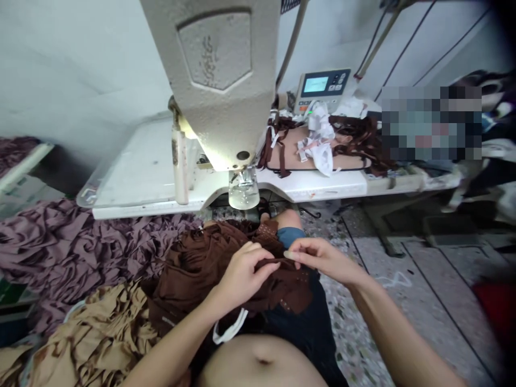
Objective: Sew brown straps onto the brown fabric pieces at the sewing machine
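Dark brown fabric (pixel 205 258) lies bunched across my lap, with rows of small holes or dots on parts of it. My left hand (pixel 246 269) is closed on an edge of this fabric, thumb and fingers pinching it. Close beside it on the right, my right hand (pixel 312 254) pinches the same edge between thumb and fingertips. Both hands are above my thighs, below the front edge of the white sewing table (pixel 133 209). The head of a sewing machine (pixel 226 107) rises ahead, with a clear guard (pixel 244 189) around its needle area.
Mauve fabric pieces (pixel 92 247) are heaped at the left, with tan pieces (pixel 100 328) nearer me. Brown strips and white scraps (pixel 321 140) lie on the table's right side by a control panel (pixel 322 88). A person (pixel 431 129) is at the far right.
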Demonstrator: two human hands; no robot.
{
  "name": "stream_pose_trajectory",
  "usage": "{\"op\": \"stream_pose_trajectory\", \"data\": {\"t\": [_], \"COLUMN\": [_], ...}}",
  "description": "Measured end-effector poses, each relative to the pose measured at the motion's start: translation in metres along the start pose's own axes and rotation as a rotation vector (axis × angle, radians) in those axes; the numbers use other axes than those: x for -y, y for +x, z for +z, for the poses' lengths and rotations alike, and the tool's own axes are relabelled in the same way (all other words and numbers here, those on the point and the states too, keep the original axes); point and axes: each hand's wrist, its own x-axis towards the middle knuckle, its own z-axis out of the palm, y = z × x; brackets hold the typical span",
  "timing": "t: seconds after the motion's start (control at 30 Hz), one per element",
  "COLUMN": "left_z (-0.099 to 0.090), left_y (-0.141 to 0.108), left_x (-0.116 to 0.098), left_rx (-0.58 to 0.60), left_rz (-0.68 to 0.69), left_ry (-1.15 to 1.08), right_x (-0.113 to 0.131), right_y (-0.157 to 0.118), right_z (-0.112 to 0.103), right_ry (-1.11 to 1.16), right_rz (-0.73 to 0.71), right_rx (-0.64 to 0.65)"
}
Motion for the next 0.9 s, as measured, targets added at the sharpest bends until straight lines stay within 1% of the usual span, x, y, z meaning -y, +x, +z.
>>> {"op": "stream_pose_trajectory", "data": {"t": [0.1,0.17,0.23,0.3,0.37,0.4,0.5,0.53,0.57,0.63,0.7,0.73,0.8,0.9], "left_z": [-0.018,-0.022,-0.020,-0.015,-0.011,-0.010,-0.016,-0.021,-0.027,-0.040,-0.054,-0.059,-0.067,-0.066], "left_y": [-0.003,-0.003,-0.002,0.001,0.004,0.006,0.009,0.009,0.009,0.006,0.001,-0.002,-0.009,-0.020], "left_x": [0.003,0.007,0.010,0.011,0.010,0.008,0.003,0.001,-0.001,-0.003,-0.004,-0.004,-0.004,-0.002], "left_rx": [0.096,0.178,0.231,0.245,0.222,0.200,0.108,0.082,0.065,0.045,0.018,0.003,-0.014,0.033], "left_rz": [-0.115,-0.178,-0.223,-0.243,-0.243,-0.238,-0.222,-0.219,-0.218,-0.206,-0.180,-0.172,-0.176,-0.201], "left_ry": [-0.159,-0.261,-0.354,-0.445,-0.527,-0.556,-0.580,-0.578,-0.576,-0.568,-0.530,-0.502,-0.455,-0.474], "right_x": [-0.005,-0.003,0.005,0.017,0.029,0.034,0.041,0.040,0.039,0.035,0.030,0.028,0.025,0.021], "right_y": [0.009,0.014,0.019,0.022,0.026,0.028,0.038,0.041,0.044,0.046,0.044,0.040,0.031,0.019], "right_z": [0.006,0.009,0.012,0.014,0.016,0.017,0.023,0.025,0.028,0.036,0.043,0.046,0.050,0.053], "right_ry": [0.135,0.202,0.218,0.195,0.167,0.156,0.171,0.196,0.221,0.240,0.196,0.166,0.137,0.175], "right_rz": [0.064,0.066,0.033,-0.014,-0.065,-0.091,-0.149,-0.156,-0.156,-0.142,-0.115,-0.097,-0.062,-0.056], "right_rx": [-0.115,-0.189,-0.181,-0.111,-0.045,-0.042,-0.154,-0.178,-0.174,-0.073,0.049,0.088,0.127,0.126]}}
